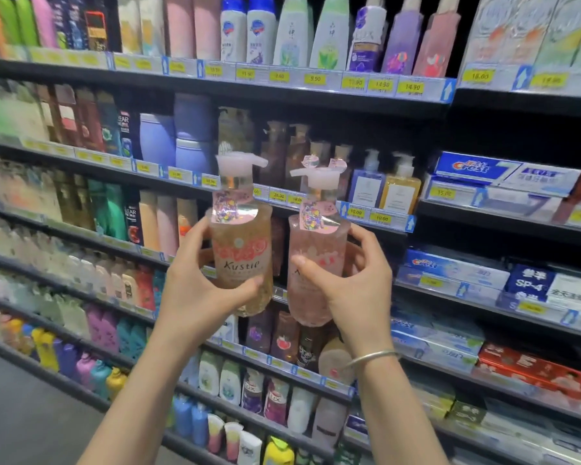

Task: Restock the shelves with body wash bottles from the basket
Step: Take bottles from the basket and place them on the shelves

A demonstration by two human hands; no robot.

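Dark shelves, several tiers, yellow price tags along front edges. Left bays: upright bottles packed side by side, mixed colours. Blue and amber pump bottles on mid tier. Right bay: toothpaste boxes stacked flat.

Both arms reach up; the left hand and right hand each hold a closed grip, thumbs in front.

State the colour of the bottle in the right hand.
Pale pink bottle, clearest in the head view.
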